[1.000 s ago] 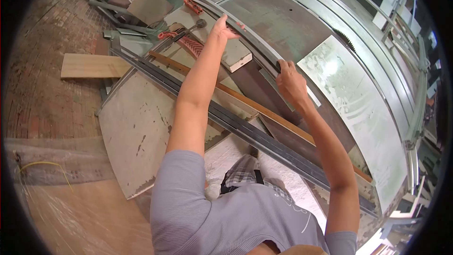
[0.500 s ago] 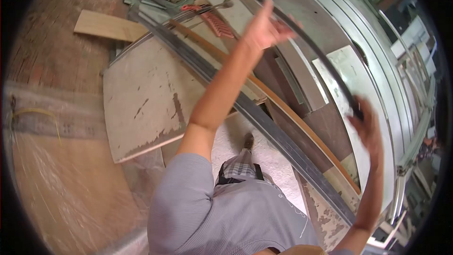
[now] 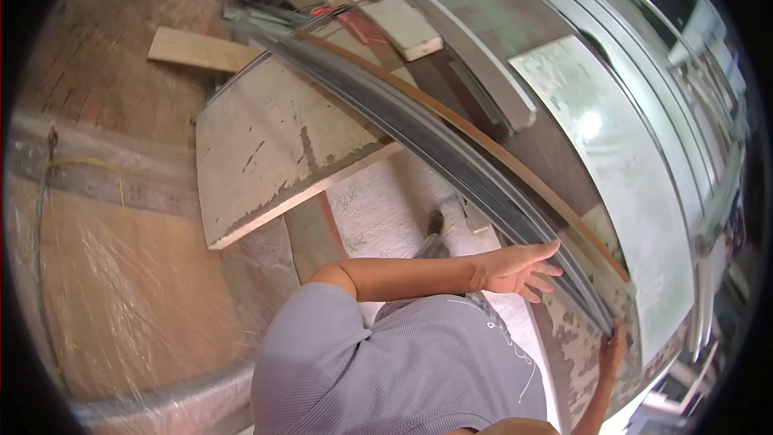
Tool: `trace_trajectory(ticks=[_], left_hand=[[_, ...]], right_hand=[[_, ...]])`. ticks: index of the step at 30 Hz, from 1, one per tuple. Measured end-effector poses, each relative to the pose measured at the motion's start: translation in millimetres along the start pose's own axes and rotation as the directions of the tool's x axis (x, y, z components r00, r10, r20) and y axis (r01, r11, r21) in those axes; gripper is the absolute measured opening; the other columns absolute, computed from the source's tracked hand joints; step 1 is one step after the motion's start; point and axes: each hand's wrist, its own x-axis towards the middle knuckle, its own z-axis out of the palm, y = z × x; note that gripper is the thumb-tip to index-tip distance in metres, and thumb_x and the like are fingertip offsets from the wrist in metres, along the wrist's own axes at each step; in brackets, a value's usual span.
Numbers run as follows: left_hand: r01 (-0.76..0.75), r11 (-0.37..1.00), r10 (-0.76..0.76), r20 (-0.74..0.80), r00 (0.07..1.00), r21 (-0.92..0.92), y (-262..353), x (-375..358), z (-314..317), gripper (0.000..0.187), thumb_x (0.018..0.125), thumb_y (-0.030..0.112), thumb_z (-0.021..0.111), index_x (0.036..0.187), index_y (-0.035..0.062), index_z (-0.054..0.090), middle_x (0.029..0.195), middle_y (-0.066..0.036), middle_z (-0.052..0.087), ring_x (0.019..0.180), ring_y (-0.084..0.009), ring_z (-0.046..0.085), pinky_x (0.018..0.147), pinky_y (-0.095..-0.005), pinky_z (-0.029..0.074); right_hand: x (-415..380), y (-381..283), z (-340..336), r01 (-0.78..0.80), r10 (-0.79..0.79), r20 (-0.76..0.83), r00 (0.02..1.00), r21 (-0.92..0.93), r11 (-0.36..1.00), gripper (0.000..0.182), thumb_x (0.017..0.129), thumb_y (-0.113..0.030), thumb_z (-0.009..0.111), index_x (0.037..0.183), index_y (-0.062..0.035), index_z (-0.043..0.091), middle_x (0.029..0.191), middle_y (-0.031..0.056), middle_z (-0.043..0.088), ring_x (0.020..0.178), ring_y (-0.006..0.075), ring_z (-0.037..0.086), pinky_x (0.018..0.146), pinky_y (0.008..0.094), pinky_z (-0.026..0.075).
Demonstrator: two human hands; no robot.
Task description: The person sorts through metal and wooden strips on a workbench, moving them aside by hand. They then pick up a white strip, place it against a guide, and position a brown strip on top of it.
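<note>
A bundle of long dark strips (image 3: 439, 155) runs slantwise across the view, from the upper left down to the lower right, close in front of the person. The left hand (image 3: 515, 271) is spread beside the lower part of the strips, its fingers wide apart and holding nothing; its thumb overlaps their edge, though whether it touches them I cannot tell. The right hand (image 3: 613, 348) is at the lower end of the strips, fingers against the tips; whether they close round them is too small to tell. Along the far side of the bundle lies a narrow orange-brown strip (image 3: 527, 177). Beyond that, on a brown tabletop (image 3: 560, 159), are a grey rail (image 3: 471, 42), a white block (image 3: 420, 42) and a red ridged tool (image 3: 362, 29), with a pale green-white panel (image 3: 616, 141) farther to the right. On the near side, a chipped pale board (image 3: 270, 149) sits under the upper stretch of the strips, and a wooden plank (image 3: 193, 50) juts out past its far edge. Clear plastic sheeting (image 3: 137, 274) covers a tan board at the lower left.
</note>
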Motion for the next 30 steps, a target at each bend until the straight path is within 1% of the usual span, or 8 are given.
trace_trajectory(ticks=[3,4,12,14,15,18,25,30], left_hand=[[0.133,0.987,-0.128,0.061,0.990,-0.090,-42.5,14.8,14.2,0.089,0.085,0.057,0.046,0.142,0.0070,-0.002,0.141,-0.024,0.026,0.129,-0.0430,0.027,0.101,-0.0571,0.030],[0.141,0.980,-0.133,0.068,0.989,-0.140,-54.0,20.6,17.6,0.087,0.086,0.056,0.045,0.142,0.0097,-0.003,0.139,-0.023,0.029,0.129,-0.0405,0.029,0.100,-0.0565,0.032],[0.210,0.921,-0.235,-0.039,0.971,-0.329,-105.2,43.4,20.5,0.052,0.090,0.047,0.044,0.124,0.0112,0.028,0.135,-0.021,0.035,0.124,-0.0394,0.038,0.098,-0.0549,0.038],[0.144,0.953,-0.172,-0.085,0.981,-0.268,-121.2,47.1,8.3,0.043,0.092,0.044,0.044,0.117,0.0098,0.036,0.134,-0.022,0.035,0.123,-0.0405,0.038,0.098,-0.0545,0.038],[0.144,0.960,-0.161,-0.054,0.985,-0.241,-122.0,48.6,12.1,0.069,0.092,0.042,0.045,0.136,0.0105,0.003,0.131,-0.021,0.040,0.120,-0.0378,0.043,0.096,-0.0523,0.041],[0.151,0.967,-0.163,-0.043,0.986,-0.207,-127.8,55.9,5.8,0.039,0.094,0.041,0.042,0.118,0.0107,0.039,0.131,-0.018,0.040,0.122,-0.0372,0.040,0.099,-0.0531,0.038],[0.082,0.872,-0.004,-0.160,0.987,0.483,-112.9,49.8,12.8,0.057,0.094,0.035,0.045,0.140,0.0077,0.024,0.134,-0.016,0.039,0.116,-0.0314,0.047,0.093,-0.0432,0.041],[0.038,0.887,0.129,-0.325,0.937,0.460,-105.8,54.9,-19.9,0.060,0.093,0.037,0.047,0.139,0.0064,0.024,0.137,-0.019,0.035,0.120,-0.0337,0.043,0.096,-0.0451,0.038]], right_hand=[[-30.6,3.4,-36.5,-0.344,0.319,0.251,0.914,0.062,0.937,0.045,0.074,0.003,0.058,0.117,-0.0033,0.050,0.117,0.0187,0.052,0.109,0.0365,0.048,0.092,0.0422,0.039],[-45.4,5.7,-38.6,-0.218,0.215,0.079,0.973,0.029,0.976,0.053,0.066,0.007,0.059,0.117,-0.0069,0.051,0.104,0.0154,0.053,0.100,0.0337,0.051,0.084,0.0396,0.042],[-57.2,-19.4,-72.7,-0.375,0.392,0.240,0.888,-0.114,0.920,0.038,0.074,-0.007,0.064,0.110,-0.0143,0.052,0.100,0.0072,0.055,0.098,0.0279,0.051,0.085,0.0399,0.039],[-67.6,-18.7,-59.2,-0.318,0.330,0.162,0.930,-0.093,0.943,0.037,0.075,-0.009,0.065,0.109,-0.0156,0.053,0.101,0.0053,0.055,0.101,0.0259,0.051,0.089,0.0387,0.038],[-70.1,-17.0,-53.8,-0.343,0.354,0.146,0.924,-0.094,0.934,0.037,0.075,-0.009,0.065,0.109,-0.0156,0.053,0.101,0.0053,0.055,0.101,0.0259,0.051,0.089,0.0387,0.038],[-75.4,-6.3,-51.2,-0.340,0.348,0.111,0.931,-0.083,0.937,0.037,0.074,-0.010,0.066,0.109,-0.0162,0.053,0.103,0.0047,0.054,0.104,0.0244,0.050,0.093,0.0380,0.037],[-89.1,48.5,-30.2,-0.452,0.454,-0.054,0.890,-0.256,0.855,0.055,0.075,-0.007,0.063,0.126,-0.0214,0.048,0.118,0.0104,0.049,0.114,0.0297,0.043,0.097,0.0453,0.031],[-95.1,39.1,-17.8,-0.533,0.553,-0.009,0.833,-0.283,0.798,0.060,0.079,-0.009,0.057,0.134,-0.0225,0.040,0.123,0.0148,0.045,0.118,0.0324,0.039,0.099,0.0455,0.031]])
